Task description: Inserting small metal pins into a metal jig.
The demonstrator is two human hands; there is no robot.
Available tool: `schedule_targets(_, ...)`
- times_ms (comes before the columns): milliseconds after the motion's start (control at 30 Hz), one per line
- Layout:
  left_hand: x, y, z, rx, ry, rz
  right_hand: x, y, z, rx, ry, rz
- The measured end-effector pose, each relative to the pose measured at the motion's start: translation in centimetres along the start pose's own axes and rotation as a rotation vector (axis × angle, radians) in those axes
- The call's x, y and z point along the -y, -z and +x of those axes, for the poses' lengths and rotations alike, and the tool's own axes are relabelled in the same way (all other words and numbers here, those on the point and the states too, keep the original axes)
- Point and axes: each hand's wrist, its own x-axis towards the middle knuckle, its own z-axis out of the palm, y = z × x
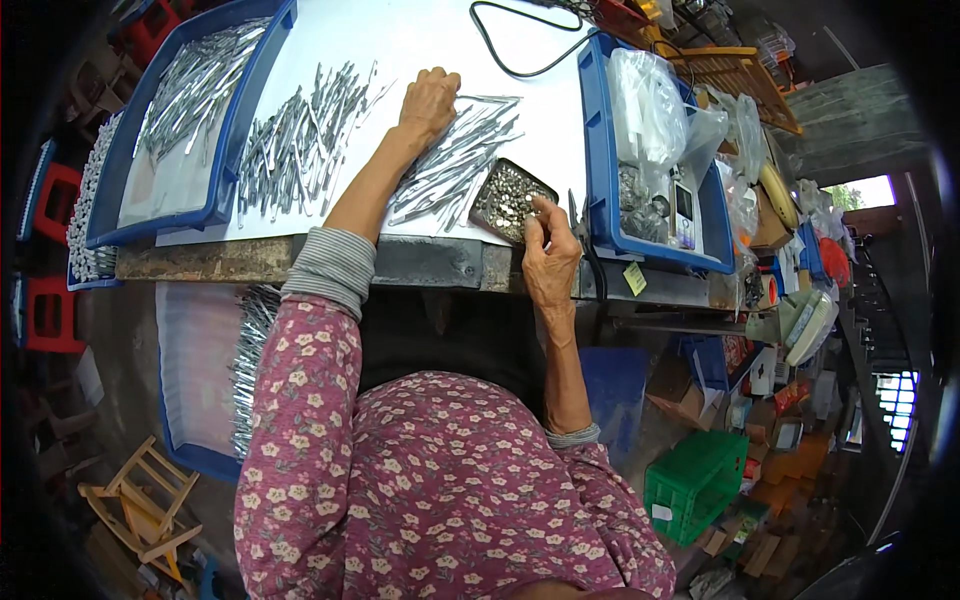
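Fingers of my left hand (430, 100) curled loosely, knuckles up, resting on the near pile of thin metal pieces (455, 165) spread on the white tabletop (420, 40). Cannot tell whether they grip any of the pieces. Right hand (550, 255) at the table's front edge, thumb and forefinger pinched narrow right at the rim of the small dark tray (510, 198); whatever sits between them is too small to make out. Tray tilted cornerwise, filled with small silvery bits, just right of the near pile. Second heap of metal pieces (295, 150) lies further left. Beyond it, a blue bin (230, 130) holding more of them. Right of the tray, another blue bin (600, 160) with clear plastic bags (650, 110). Black cable (510, 60) loops across the far tabletop.
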Motion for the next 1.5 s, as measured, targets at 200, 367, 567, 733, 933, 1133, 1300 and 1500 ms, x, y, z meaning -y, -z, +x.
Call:
schedule_targets(200,0.9,0.1,0.1,0.034,-0.022,0.038,0.4,0.1,0.5,0.032,0.012,-0.051)
schedule_targets(367,2.6,1.5,-1.0,0.042,-0.046,0.014,0.0,-0.6,1.3,0.065,0.055,-0.099)
schedule_targets(567,2.6,4.8,-2.8,0.178,0.028,0.036,0.5,-1.0,1.5,0.100,0.089,-0.114)
schedule_targets(733,2.6,4.1,-3.0,0.106,0.000,0.015,1.0,-1.4,1.5,0.171,0.099,-0.124)
schedule_targets(933,2.3,3.8,-3.0,0.098,-0.007,0.027,1.1,-1.9,2.0,0.228,0.106,-0.148)
schedule_targets(1133,1.3,4.4,-3.1,0.149,0.004,0.095,1.0,-2.2,2.6,0.264,0.122,-0.238)
schedule_targets(1300,1.2,4.7,-3.1,0.185,0.030,0.097,1.1,-2.7,3.5,0.326,0.154,-0.387)
schedule_targets(1500,1.2,5.0,-3.4,0.202,0.059,0.109,1.7,-2.8,4.2,0.441,0.149,-0.522)
